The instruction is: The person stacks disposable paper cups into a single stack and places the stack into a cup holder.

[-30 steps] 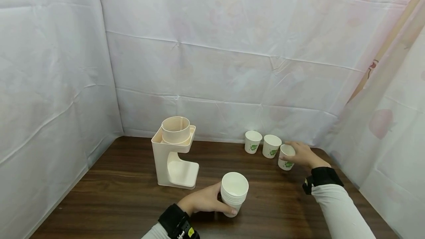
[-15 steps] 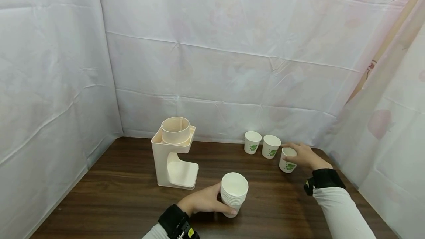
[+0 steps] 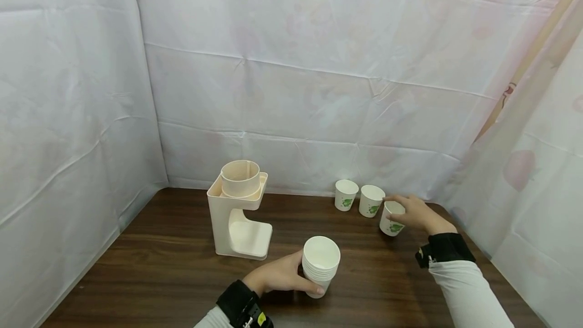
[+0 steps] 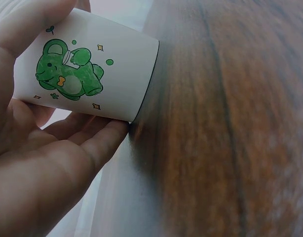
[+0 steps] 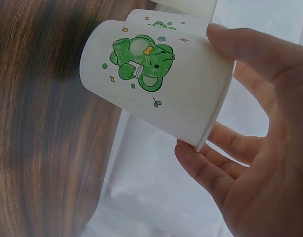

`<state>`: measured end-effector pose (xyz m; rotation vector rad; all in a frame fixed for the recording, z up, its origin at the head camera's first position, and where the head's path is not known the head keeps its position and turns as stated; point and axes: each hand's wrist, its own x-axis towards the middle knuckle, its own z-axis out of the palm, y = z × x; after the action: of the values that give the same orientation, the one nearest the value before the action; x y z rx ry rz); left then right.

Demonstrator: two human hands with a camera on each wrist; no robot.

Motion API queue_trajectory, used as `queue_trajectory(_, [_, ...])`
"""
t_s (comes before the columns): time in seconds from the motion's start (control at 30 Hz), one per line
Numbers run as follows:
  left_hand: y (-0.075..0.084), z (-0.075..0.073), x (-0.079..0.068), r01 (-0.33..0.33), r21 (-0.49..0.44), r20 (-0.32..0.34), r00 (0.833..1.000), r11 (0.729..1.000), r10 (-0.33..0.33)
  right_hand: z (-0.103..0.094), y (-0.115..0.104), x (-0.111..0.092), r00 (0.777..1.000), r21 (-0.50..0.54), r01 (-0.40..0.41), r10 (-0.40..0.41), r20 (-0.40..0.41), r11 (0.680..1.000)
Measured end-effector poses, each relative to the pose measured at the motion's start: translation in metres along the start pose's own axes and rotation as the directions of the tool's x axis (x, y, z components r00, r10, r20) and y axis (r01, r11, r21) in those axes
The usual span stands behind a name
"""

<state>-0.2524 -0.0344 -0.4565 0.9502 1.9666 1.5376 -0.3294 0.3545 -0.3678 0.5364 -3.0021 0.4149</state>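
My left hand (image 3: 286, 273) grips a stack of white paper cups (image 3: 321, 254) low on its side, thumb in front, in the middle of the table's near part. In the left wrist view the bottom cup (image 4: 87, 69) shows a green cartoon bear print, and its base is right at the wood. Over on the right, my right hand (image 3: 416, 212) holds a single paper cup (image 3: 391, 221) by its rim, thumb on one side and fingers on the other. The right wrist view shows that cup (image 5: 151, 79) with the same bear print, its base close to the tabletop.
Two more paper cups, one (image 3: 346, 195) and another (image 3: 371, 201), stand in a row left of the right hand's cup, along the back edge. A cream plastic stand (image 3: 223, 227) with a round holder (image 3: 240, 178) on top is left of the stack. White cloth (image 3: 291, 90) walls the dark wooden table (image 3: 150, 262).
The right hand's cup first shifts slightly right and nearer, then back a little left toward the row. The left hand and its stack stay in place.
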Motion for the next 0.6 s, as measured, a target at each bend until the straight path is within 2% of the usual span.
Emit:
queue_trajectory(0.17, [0.0, 0.0, 0.001, 0.014, -0.002, -0.001, 1.0, 1.0, -0.014, -0.002, -0.006, -0.002, 1.0, 0.003, 0.005, -0.005, 0.002, 1.0])
queue_trajectory(0.3, [-0.001, 0.0, 0.001, 0.016, -0.002, -0.003, 1.0, 1.0, -0.016, -0.005, -0.013, -0.003, 0.998, -0.001, 0.048, -0.048, -0.027, 0.999])
queue_trajectory(0.47, [-0.001, 0.0, 0.001, 0.019, -0.003, -0.005, 1.0, 1.0, -0.019, -0.013, -0.029, -0.003, 0.992, -0.008, 0.107, -0.107, -0.064, 0.994])
queue_trajectory(0.6, [0.0, 0.0, 0.001, 0.013, -0.003, -0.004, 1.0, 1.0, -0.013, -0.02, -0.045, -0.004, 0.99, -0.012, 0.123, -0.124, -0.068, 0.992])
